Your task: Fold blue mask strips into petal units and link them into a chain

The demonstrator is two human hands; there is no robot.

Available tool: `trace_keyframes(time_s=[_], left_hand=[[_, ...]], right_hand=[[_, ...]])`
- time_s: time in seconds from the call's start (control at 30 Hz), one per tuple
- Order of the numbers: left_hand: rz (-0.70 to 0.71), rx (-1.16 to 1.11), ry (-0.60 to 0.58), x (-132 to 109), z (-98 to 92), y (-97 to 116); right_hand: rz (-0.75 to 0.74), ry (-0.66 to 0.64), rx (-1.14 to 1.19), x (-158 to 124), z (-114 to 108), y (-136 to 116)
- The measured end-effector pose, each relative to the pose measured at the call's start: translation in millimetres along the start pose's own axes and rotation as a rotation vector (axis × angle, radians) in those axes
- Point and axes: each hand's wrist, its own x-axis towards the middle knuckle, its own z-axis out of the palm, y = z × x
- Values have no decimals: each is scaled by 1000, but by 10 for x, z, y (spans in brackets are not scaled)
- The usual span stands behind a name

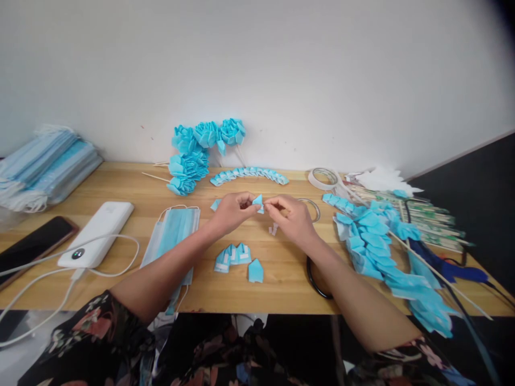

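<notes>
My left hand and my right hand meet over the middle of the wooden table. Both pinch one small folded blue piece between their fingertips. Below them lies a short row of folded blue pieces with white tape strips, and one single folded piece. A small white scrap lies under my right hand. A blue face mask lies flat beside my left forearm.
Blue paper flowers on sticks lean at the wall, with a curved chain of folded pieces. Tape rolls, a heap of blue pieces and chopstick packets lie right. Stacked masks, power bank, phone lie left.
</notes>
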Motion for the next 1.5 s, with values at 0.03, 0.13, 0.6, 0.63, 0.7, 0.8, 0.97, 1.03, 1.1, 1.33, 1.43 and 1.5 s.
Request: trace_keyframes(time_s=[0.03,0.13,0.6,0.63,0.7,0.8,0.97,1.03,1.1,1.33,1.43,1.5], left_hand=[[1,0,-2,0,0,0],[0,-23,-4,-2,-4,10],[13,-33,-84,-23,9,50],[21,-15,-88,-25,12,51],[44,22,-86,-26,20,46],[71,65,-63,-17,37,21],[62,100,-45,-10,52,-18],[63,94,-59,-14,50,-18],[62,71,-73,-19,46,-11],[54,116,-74,-25,37,-8],[59,159,-85,-24,29,-5],[65,159,-97,-24,21,4]], right_hand=[[3,1,-3,1,-1,-5],[29,-3,28,1,-11,-16],[249,-93,514,40,55,85],[243,-88,503,36,56,83],[233,-85,489,28,56,81],[222,-86,473,18,52,71],[244,-109,443,14,39,23],[247,-106,431,15,34,11],[242,-92,425,18,30,13],[226,-137,399,21,10,23],[191,-126,320,16,17,13],[180,-121,295,11,26,16]])
